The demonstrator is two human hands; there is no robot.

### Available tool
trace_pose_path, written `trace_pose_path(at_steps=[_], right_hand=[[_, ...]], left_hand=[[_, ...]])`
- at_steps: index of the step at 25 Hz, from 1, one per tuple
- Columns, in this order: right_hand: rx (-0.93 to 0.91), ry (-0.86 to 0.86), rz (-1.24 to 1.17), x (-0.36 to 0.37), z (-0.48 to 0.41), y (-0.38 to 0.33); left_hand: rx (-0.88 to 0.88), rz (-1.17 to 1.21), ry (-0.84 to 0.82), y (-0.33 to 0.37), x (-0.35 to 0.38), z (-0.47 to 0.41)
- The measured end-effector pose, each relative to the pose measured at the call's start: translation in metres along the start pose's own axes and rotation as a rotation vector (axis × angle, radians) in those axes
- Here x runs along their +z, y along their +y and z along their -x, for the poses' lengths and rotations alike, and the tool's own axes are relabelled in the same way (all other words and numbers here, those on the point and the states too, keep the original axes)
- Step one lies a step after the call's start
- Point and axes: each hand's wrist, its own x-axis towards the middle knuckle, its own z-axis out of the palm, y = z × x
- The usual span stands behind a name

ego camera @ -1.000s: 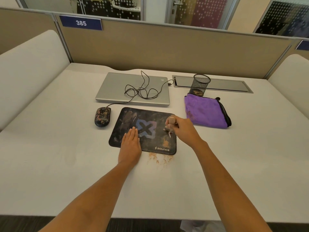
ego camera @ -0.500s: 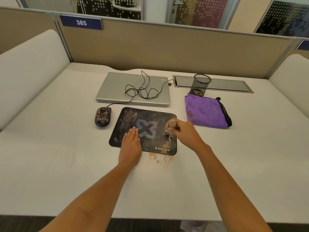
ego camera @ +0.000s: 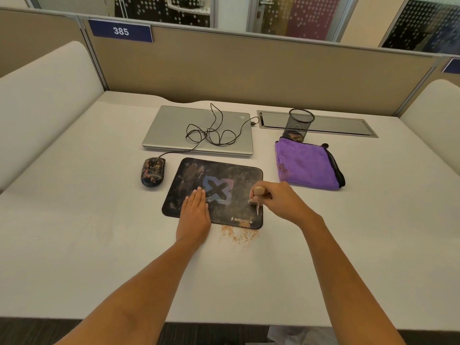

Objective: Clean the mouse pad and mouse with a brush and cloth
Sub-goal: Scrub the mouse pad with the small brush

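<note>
My left hand (ego camera: 195,215) lies flat, pinning the mouse pad (ego camera: 231,175) to the desk (ego camera: 99,220) at its near-left. The pad looks thin and limp, likely to creep unless held. My right hand (ego camera: 281,202) grips the light brush (ego camera: 258,190) by its wooden knob, bristles at the pad's near-right corner.

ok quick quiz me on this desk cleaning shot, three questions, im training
1. True or false: the left hand lies flat on the mouse pad.
2. The right hand grips the brush over the pad's: A) left part B) right part C) far left corner.
3. What lies on the desk just off the pad's near edge?
Key: 1 true; 2 B; 3 brown crumbs.
</note>
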Motion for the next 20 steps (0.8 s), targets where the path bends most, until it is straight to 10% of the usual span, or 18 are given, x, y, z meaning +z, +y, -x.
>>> trace_pose_path(at_steps=[9, 14, 20], right_hand=[[0.017, 0.135, -0.025, -0.009, 0.0, 0.004], [0.064, -0.089, -0.114, -0.018, 0.002, 0.005], [0.147, 0.483, -0.064, 0.002, -0.015, 0.002]], left_hand=[[0.0, -0.008, -0.006, 0.001, -0.001, 0.0], [0.004, 0.005, -0.001, 0.0, -0.001, 0.0], [-0.002, 0.002, -0.005, 0.0, 0.0, -0.001]])
